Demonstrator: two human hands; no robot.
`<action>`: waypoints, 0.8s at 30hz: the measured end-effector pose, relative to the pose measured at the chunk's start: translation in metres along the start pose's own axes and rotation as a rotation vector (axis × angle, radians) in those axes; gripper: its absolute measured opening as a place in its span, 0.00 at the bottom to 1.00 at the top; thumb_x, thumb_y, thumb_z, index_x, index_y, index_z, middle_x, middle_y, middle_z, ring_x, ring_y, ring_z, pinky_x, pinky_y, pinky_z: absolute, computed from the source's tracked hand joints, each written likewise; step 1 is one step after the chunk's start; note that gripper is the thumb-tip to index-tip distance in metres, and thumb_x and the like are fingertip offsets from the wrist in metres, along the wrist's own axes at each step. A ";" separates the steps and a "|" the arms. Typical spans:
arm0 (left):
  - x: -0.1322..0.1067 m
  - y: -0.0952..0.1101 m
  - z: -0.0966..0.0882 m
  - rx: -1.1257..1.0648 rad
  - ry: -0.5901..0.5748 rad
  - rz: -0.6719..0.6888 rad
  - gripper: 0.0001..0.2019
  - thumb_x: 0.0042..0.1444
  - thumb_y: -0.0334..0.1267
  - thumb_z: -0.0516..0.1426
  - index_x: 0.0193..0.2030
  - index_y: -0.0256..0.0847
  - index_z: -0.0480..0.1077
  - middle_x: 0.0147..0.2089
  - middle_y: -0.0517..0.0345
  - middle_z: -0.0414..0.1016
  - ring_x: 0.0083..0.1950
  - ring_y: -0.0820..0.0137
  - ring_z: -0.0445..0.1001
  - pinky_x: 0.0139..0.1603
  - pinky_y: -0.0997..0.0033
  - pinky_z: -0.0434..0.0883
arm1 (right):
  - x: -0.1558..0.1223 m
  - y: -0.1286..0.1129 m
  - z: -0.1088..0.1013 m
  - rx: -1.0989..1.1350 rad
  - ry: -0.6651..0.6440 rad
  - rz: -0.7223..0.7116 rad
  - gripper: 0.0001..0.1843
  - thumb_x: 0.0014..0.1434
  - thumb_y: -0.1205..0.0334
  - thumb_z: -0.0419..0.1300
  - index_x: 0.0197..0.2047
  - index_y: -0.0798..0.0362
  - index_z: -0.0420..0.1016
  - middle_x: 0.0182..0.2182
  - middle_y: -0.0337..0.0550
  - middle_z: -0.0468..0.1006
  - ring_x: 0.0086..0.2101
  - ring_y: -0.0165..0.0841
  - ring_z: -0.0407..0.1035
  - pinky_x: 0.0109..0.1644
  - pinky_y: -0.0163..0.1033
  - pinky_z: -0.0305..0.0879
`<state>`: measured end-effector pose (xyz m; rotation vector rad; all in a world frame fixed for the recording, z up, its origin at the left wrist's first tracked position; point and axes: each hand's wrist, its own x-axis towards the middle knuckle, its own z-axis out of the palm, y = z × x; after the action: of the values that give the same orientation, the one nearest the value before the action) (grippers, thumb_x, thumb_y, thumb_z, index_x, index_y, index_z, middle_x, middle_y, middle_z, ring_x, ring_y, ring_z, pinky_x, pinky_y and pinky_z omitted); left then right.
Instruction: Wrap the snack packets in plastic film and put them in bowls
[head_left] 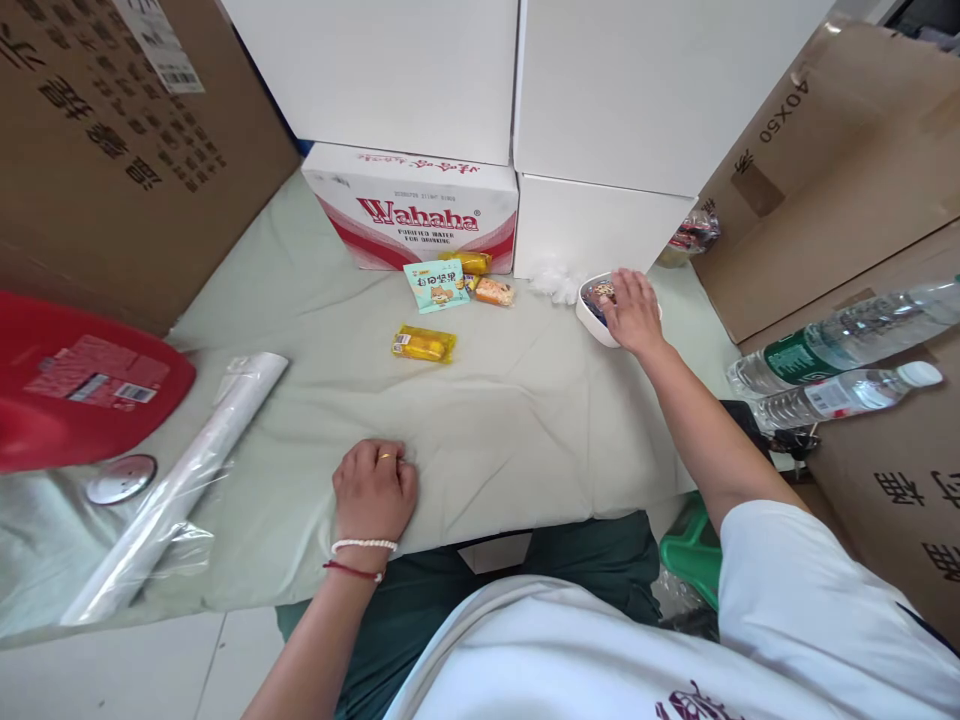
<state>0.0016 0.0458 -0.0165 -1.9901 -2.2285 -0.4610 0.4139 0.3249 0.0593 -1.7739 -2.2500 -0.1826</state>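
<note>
My right hand (634, 312) reaches over a white bowl (598, 327), fingers stretched out and thumb apart at the packets inside. Dark wrapped snacks (598, 295) show in the bowl; my hand hides the rest. On the cloth near the front edge rests my left hand (375, 490), its fingers curled under; anything inside them is hidden. Ahead of it lies a yellow-wrapped snack (424, 345). Farther back are a mint-green snack packet (437, 286), an orange wrapped snack (494, 292) and another yellow packet (469, 262) against the Wahaba carton.
The Wahaha carton (420, 210) and white boxes (600, 225) wall the back. Clear crumpled plastic (556, 285) lies beside the bowl. At left are a plastic-wrapped roll (180, 480), a red container (82, 385) and a round lid (121, 479); at right, two bottles (847, 395).
</note>
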 end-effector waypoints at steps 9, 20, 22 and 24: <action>0.000 0.001 -0.002 -0.073 -0.032 -0.029 0.09 0.61 0.32 0.53 0.43 0.39 0.74 0.47 0.42 0.74 0.56 0.49 0.71 0.56 0.51 0.65 | 0.026 -0.048 -0.002 -0.052 0.078 0.082 0.23 0.71 0.57 0.53 0.63 0.59 0.74 0.64 0.62 0.69 0.61 0.54 0.60 0.64 0.57 0.59; 0.000 0.000 -0.004 -0.187 -0.053 -0.095 0.08 0.62 0.34 0.53 0.42 0.40 0.74 0.48 0.42 0.74 0.55 0.50 0.70 0.57 0.49 0.66 | 0.030 -0.134 0.012 0.623 0.072 0.165 0.13 0.70 0.54 0.52 0.46 0.51 0.74 0.40 0.48 0.77 0.46 0.41 0.72 0.51 0.47 0.71; -0.001 -0.002 -0.003 -0.259 -0.028 -0.113 0.09 0.63 0.38 0.54 0.44 0.40 0.73 0.47 0.43 0.74 0.55 0.51 0.71 0.57 0.49 0.67 | -0.011 -0.151 0.007 1.099 -0.054 0.365 0.15 0.66 0.45 0.57 0.41 0.48 0.71 0.32 0.39 0.72 0.33 0.34 0.71 0.36 0.38 0.70; -0.003 -0.002 -0.004 -0.386 0.018 -0.169 0.10 0.65 0.42 0.53 0.45 0.40 0.72 0.47 0.46 0.74 0.52 0.55 0.73 0.56 0.52 0.70 | -0.058 -0.165 0.003 1.444 -0.241 0.540 0.21 0.55 0.41 0.67 0.38 0.48 0.68 0.26 0.33 0.67 0.25 0.29 0.66 0.25 0.32 0.62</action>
<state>-0.0007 0.0412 -0.0138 -1.9493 -2.4576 -0.9912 0.2659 0.2318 0.0509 -1.3580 -1.1468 1.4007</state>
